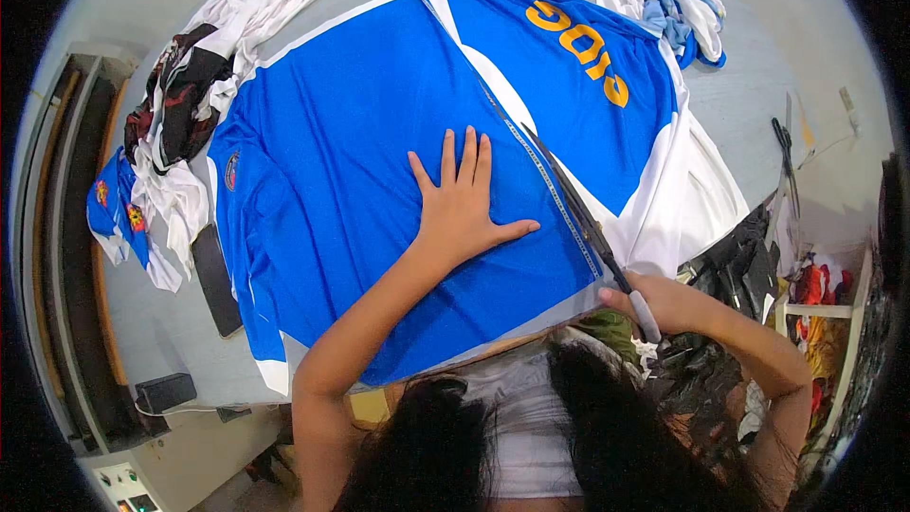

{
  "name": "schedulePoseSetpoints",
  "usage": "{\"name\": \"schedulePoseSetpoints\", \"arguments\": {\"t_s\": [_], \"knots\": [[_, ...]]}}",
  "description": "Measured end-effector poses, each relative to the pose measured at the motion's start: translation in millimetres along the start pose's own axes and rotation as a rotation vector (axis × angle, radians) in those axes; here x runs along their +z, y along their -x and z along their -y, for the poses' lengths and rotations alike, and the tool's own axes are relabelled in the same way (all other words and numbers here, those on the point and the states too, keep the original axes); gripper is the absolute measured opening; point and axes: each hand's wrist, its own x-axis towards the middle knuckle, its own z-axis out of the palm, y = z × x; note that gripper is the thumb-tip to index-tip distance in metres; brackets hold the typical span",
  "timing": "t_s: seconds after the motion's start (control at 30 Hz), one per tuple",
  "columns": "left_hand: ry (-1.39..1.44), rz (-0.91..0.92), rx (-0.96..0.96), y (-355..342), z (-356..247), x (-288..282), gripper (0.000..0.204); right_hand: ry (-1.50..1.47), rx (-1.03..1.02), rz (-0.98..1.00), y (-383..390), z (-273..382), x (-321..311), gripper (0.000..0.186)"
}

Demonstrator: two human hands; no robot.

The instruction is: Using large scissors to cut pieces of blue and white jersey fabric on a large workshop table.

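Fingers spread, my left hand [459, 209] presses flat on a large blue jersey [332, 133] laid over the table. My right hand [668, 301] grips the handles of long dark fabric shears [586, 218] at the near right. Their blades point away from me, over the white strip between two blue pieces. A pale measuring tape [542, 173] runs down the blue cloth just left of the blades. Right of the shears lies a second blue piece [607, 156] with orange lettering and white sides [654, 213]. Whether the blades touch the cloth I cannot tell.
White and dark garments [185, 81] are heaped at the left, more clothes [654, 0] at the far right. A phone [216, 280] and a small black box [166, 392] lie at the left. Another pair of black-handled scissors [785, 147] rests at the right edge, above black plastic bags [739, 256].
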Motion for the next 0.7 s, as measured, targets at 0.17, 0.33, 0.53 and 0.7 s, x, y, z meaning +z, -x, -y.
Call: {"name": "schedulePoseSetpoints", "arguments": {"t_s": [0.17,0.33,0.53,0.7], "knots": [[-0.011,0.033,-0.019,0,0,-2,0.116,0.091,0.002,-0.008,-10,-5,-1,0.076],[0.004,0.020,-0.013,0,2,-1,0.116,0.085,-0.046,-0.081,-12,-8,3,0.067],[0.008,0.021,-0.013,0,0,-1,0.115,0.100,0.041,-0.041,-13,12,-10,0.068],[0.010,0.011,-0.008,0,-3,1,0.115,0.104,0.043,-0.064,-28,24,-20,0.072]]}}
